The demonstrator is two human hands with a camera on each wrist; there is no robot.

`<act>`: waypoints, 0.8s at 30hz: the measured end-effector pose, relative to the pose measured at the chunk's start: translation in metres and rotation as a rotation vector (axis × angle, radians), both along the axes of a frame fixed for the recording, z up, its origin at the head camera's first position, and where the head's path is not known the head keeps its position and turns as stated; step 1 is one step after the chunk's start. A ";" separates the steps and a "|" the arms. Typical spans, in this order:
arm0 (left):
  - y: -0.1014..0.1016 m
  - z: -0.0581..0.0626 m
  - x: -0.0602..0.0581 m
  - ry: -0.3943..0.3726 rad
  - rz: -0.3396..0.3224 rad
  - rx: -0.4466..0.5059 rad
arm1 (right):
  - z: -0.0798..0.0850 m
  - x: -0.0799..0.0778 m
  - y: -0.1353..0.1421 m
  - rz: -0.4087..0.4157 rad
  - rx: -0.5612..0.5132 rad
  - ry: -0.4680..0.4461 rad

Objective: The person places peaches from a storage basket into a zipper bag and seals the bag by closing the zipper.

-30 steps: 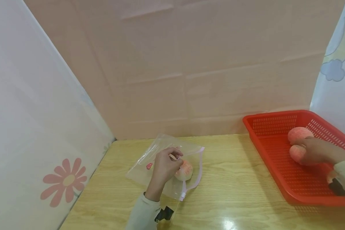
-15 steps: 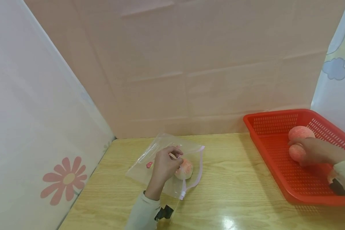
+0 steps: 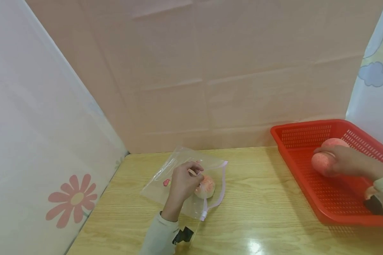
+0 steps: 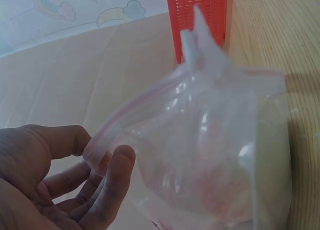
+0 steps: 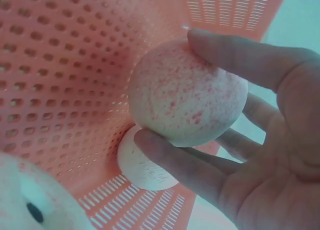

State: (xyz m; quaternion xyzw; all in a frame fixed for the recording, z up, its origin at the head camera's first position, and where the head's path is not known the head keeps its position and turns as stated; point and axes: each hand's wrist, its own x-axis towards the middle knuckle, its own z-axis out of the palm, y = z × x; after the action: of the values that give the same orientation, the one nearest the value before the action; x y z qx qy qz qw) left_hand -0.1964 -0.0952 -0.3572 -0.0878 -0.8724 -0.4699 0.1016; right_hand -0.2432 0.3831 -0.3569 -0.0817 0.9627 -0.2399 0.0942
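Observation:
My left hand (image 3: 183,182) pinches the open edge of a clear zip bag (image 3: 159,184) between thumb and finger; the pinch shows close up in the left wrist view. Inside the bag lies a pink-and-cream peach (image 3: 208,189), partly behind the hand. On the right, my right hand (image 3: 349,159) grips another peach (image 5: 185,95) over the red basket (image 3: 298,184), thumb and fingers spread around its sides. Behind it, in the basket, sits a second peach (image 3: 335,142). A third peach (image 5: 37,197), with a dark spot, shows in the right wrist view's lower left corner.
The bag lies on a wood-grain table (image 3: 252,198), its pink zip slider (image 3: 204,214) toward the front. A pink-beige sheet (image 3: 210,88) hangs behind the table. White printed sheets stand at both sides, the left one with a flower (image 3: 73,200).
My right hand has taken its grip on a peach and moved it slightly left and up, in front of the other one. The left hand and bag stay put.

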 end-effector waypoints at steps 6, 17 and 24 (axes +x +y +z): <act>0.001 0.001 0.000 0.002 0.005 0.014 | -0.001 -0.001 0.000 0.099 0.088 0.218; 0.001 0.001 0.000 -0.009 0.013 0.006 | 0.007 0.002 -0.008 0.074 0.015 0.197; 0.001 0.001 0.000 -0.016 0.012 0.002 | 0.010 0.000 -0.012 0.084 -0.068 0.186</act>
State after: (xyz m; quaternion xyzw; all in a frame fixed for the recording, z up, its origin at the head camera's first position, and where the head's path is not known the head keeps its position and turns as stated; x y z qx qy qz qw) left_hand -0.1961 -0.0941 -0.3558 -0.0787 -0.8733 -0.4708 0.0977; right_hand -0.2429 0.3713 -0.3465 -0.1470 0.9543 -0.2598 0.0114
